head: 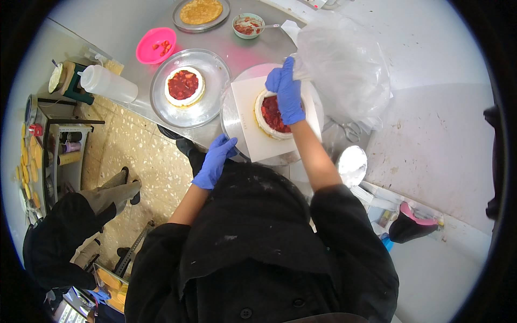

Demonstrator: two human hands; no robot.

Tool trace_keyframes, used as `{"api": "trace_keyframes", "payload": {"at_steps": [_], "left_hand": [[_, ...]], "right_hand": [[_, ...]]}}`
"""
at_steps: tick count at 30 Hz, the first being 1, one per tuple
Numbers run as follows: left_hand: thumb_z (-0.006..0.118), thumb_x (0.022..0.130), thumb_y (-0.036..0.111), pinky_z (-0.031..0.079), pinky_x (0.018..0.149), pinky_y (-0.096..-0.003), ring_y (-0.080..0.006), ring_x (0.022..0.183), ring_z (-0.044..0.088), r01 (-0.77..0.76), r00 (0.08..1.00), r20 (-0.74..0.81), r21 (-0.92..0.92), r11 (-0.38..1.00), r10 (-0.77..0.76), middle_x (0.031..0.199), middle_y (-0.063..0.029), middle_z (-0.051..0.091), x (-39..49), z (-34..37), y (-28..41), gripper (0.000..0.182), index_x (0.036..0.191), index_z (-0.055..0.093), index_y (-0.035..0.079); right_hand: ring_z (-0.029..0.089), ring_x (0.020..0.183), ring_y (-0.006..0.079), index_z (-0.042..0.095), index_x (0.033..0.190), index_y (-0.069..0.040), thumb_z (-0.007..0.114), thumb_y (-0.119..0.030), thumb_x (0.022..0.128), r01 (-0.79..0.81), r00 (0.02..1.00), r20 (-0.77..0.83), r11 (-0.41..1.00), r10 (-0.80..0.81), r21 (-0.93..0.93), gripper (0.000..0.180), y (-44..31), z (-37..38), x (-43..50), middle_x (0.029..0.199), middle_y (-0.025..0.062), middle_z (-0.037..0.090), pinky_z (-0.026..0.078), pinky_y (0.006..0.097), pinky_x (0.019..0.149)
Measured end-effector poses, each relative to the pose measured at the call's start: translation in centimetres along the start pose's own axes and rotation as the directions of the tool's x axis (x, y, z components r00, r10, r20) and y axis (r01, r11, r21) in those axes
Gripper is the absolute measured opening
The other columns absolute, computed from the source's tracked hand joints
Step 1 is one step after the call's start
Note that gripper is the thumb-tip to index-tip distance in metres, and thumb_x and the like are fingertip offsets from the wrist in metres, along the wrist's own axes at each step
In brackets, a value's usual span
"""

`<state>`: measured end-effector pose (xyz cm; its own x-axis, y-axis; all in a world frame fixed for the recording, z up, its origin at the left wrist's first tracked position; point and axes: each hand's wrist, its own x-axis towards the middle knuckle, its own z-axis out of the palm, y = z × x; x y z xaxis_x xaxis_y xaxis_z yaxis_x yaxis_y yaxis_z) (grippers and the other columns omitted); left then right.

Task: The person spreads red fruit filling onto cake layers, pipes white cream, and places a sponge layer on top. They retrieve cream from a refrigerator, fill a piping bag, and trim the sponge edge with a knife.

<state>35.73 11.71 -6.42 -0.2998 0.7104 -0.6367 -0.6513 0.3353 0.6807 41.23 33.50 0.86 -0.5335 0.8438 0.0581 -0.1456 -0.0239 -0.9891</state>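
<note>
Before me a round metal turntable (231,117) carries a square white cake board (258,147). On the board sits a round cake layer (273,114) with red strawberry filling inside a ring of white cream. My left hand (214,161), in a blue glove, has its fingers at the turntable's near left rim. My right hand (287,93), gloved too, is over the cake's far right part and hides some of its ring. Its fingers close around the gathered end of a large clear plastic bag (343,64); whatever is under the palm is hidden.
To the left, a similar filled cake (183,87) sits on a round metal tray (161,111). Behind are a pink bowl (147,46), a filling bowl (244,35) and a pancake-like layer (200,11). Scissors (351,131) lie right; a squeeze bottle (111,84) lies left. Another person (60,238) is lower left.
</note>
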Motion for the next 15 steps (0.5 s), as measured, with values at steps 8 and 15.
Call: {"api": "trace_keyframes", "payload": {"at_steps": [8,15], "left_hand": [[0.061,0.085,0.023,0.041,0.069,-0.0226,-0.0073,0.073,0.049,-0.017,1.000,0.002,-0.008,1.000,0.017,0.084,0.0025,0.056,-0.1,0.1,0.5,0.024,0.102,0.057,0.007],[0.061,0.085,0.023,0.040,0.069,-0.0225,-0.0074,0.073,0.049,-0.009,1.000,0.007,0.002,1.000,0.009,0.084,0.0026,0.055,0.1,-0.2,0.3,0.024,0.102,0.057,0.008]], "right_hand": [[0.025,0.043,0.0082,0.028,0.048,-0.015,0.031,-0.043,0.097,-0.280,0.949,0.173,0.958,0.265,0.069,0.056,0.7,-2.0,-5.1,0.046,-0.0028,0.025,0.021,0.0236,0.043],[0.056,0.073,0.0163,0.059,0.089,-0.007,0.048,-0.012,0.086,-0.269,0.861,0.448,0.963,0.241,-0.001,0.013,3.1,-7.1,-5.3,0.083,0.0061,0.057,0.046,0.0306,0.063]]}}
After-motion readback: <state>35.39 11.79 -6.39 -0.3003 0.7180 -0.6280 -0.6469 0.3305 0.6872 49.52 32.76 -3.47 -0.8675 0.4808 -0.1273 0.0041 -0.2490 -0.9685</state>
